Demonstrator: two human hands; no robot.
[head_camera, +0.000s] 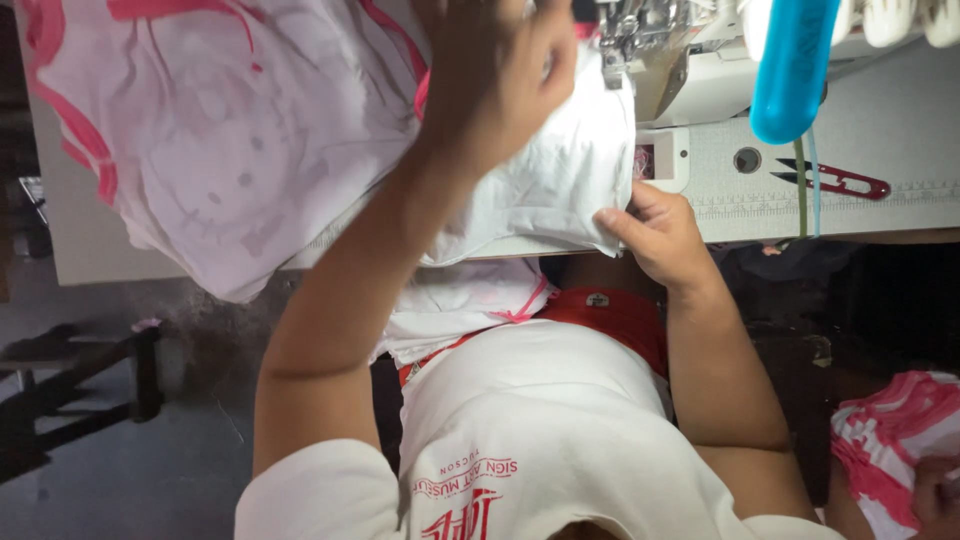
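Observation:
A white garment (240, 130) with pink trim and faint print lies spread over the sewing table (880, 120), its edge running up to the sewing machine's presser foot (625, 40). My left hand (500, 70) presses down on the fabric just left of the foot, fingers curled over the cloth. My right hand (655, 230) pinches the garment's lower edge at the table's near edge, thumb on top. The needle area is partly hidden by my left hand.
Red-handled thread snips (835, 180) lie on the table to the right, below a hanging blue object (795, 65). More white and pink cloth (455, 305) rests in my lap. A pink-striped bundle (890, 440) sits at the lower right. A dark bench (80, 385) stands on the floor at left.

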